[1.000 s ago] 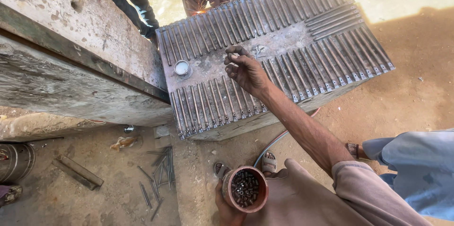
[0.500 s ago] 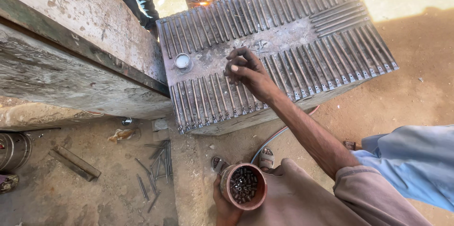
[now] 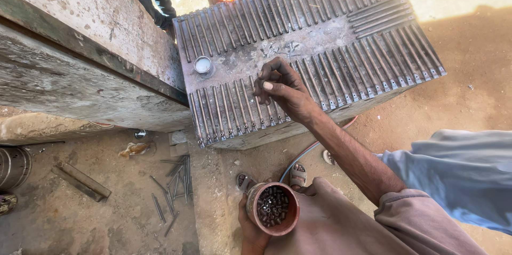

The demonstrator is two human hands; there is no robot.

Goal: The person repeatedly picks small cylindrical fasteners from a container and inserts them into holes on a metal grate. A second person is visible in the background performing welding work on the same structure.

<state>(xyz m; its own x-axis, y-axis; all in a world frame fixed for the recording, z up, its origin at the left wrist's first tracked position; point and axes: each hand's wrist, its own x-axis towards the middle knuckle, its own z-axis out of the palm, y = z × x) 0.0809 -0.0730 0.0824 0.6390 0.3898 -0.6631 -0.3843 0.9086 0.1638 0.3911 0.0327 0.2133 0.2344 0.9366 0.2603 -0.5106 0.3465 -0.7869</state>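
Right hand (image 3: 281,90) pinched together, fingertips on a grey metal plate lined with rows of thin rods (image 3: 330,41), left hand (image 3: 250,228) clamped around a round rust-brown cup of small dark metal pieces (image 3: 272,208), loose rods (image 3: 173,183) on the sandy ground

The right arm is stretched forward, bare to the elbow, and the right hand (image 3: 282,90) is held palm down with fingertips pinched together (thumbnail showing). The left hand (image 3: 255,224) is kept low by the lap, its fingers curled in a grip.
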